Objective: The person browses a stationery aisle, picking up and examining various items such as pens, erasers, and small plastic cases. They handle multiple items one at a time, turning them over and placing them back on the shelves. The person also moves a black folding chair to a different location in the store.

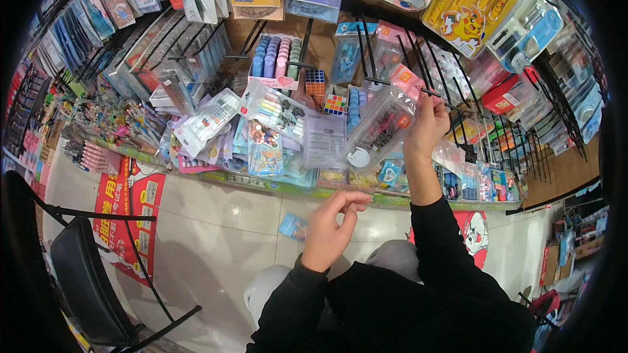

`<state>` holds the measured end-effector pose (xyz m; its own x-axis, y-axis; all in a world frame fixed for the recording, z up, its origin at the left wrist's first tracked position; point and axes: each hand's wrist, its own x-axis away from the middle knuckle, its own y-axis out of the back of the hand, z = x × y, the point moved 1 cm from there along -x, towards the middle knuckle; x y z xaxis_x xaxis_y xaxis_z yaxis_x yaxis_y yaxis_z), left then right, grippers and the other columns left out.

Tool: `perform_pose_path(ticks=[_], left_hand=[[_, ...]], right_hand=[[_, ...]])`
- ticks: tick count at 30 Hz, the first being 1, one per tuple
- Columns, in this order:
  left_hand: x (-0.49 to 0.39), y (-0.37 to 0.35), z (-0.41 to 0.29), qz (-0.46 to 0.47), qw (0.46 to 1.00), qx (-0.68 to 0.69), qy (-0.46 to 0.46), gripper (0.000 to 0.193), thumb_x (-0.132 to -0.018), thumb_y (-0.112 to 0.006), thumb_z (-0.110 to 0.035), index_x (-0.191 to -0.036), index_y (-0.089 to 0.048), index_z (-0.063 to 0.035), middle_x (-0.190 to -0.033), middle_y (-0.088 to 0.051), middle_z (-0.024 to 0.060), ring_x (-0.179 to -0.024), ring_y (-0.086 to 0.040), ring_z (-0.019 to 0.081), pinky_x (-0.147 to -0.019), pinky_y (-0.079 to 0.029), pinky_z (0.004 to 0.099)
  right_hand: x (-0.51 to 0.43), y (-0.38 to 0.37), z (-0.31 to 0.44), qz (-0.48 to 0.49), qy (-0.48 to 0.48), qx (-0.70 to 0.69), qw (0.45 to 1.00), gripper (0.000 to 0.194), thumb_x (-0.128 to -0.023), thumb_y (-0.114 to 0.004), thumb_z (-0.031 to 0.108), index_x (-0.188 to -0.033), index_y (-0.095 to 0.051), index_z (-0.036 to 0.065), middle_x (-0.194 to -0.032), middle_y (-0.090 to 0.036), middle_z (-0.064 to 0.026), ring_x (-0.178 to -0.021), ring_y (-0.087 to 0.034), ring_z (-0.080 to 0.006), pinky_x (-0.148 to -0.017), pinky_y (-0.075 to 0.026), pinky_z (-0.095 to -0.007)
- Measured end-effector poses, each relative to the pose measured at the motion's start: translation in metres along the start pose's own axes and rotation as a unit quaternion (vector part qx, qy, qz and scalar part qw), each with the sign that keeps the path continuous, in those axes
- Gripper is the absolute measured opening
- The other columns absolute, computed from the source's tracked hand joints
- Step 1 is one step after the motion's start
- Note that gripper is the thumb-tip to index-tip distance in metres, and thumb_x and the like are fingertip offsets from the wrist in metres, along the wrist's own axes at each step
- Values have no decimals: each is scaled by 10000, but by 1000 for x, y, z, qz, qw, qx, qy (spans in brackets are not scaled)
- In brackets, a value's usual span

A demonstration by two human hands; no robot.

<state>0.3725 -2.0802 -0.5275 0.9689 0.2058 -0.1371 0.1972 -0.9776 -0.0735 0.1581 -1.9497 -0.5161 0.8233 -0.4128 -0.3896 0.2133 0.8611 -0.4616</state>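
Observation:
My right hand (pixel 426 130) grips the pink header of a clear plastic pouch (pixel 382 125) beside the tip of a black display hook (pixel 431 92). Dark printing and an orange sticker show on the pouch, which hangs tilted over the shelf goods. I cannot tell whether the header is threaded on the hook. In front of the shelf edge, my left hand (pixel 333 225) hovers with bent fingers and nothing in it. Just beyond it lie a pale purple packet (pixel 325 139) and a clear pack of colored markers (pixel 277 113) on a loose heap.
Several black hooks jut out from the back panel. A box of colored tubes (pixel 275 61) and puzzle cubes (pixel 335 104) stand behind the heap. One blue packet (pixel 293 226) lies on the tiled floor. At left is a black chair (pixel 93 279); pens (pixel 122 117) crowd the shelf.

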Motion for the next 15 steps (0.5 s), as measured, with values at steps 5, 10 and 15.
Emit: perform_pose_path(ticks=[5,10,15], left_hand=[[1,1,-1,-2,1000,3,5,172,-862,-490,30,-979,-615,11,-949,-660,76,-843,-646,148,-732,-486,256],[0,-2,0,6,1000,9,7,176,-864,-487,29,-983,-616,9,-951,-659,74,-846,-645,149,-736,-486,256],[1,-3,1,11,1000,2,9,179,-863,-490,29,-986,-617,4,-949,-659,74,-850,-647,149,-740,-488,257]], right_hand=[[-3,0,-4,-39,-17,-47,998,104,-870,-618,79,-898,-563,-4,-885,-613,-50,-757,-587,-99,-688,-463,-218],[-3,-4,-10,-29,-1,-9,1000,62,-864,-628,60,-852,-587,16,-827,-604,-14,-729,-544,-66,-655,-424,-199],[-5,-11,-23,-27,84,66,994,99,-847,-638,79,-896,-632,-7,-860,-615,-18,-764,-528,-76,-679,-417,-217]])
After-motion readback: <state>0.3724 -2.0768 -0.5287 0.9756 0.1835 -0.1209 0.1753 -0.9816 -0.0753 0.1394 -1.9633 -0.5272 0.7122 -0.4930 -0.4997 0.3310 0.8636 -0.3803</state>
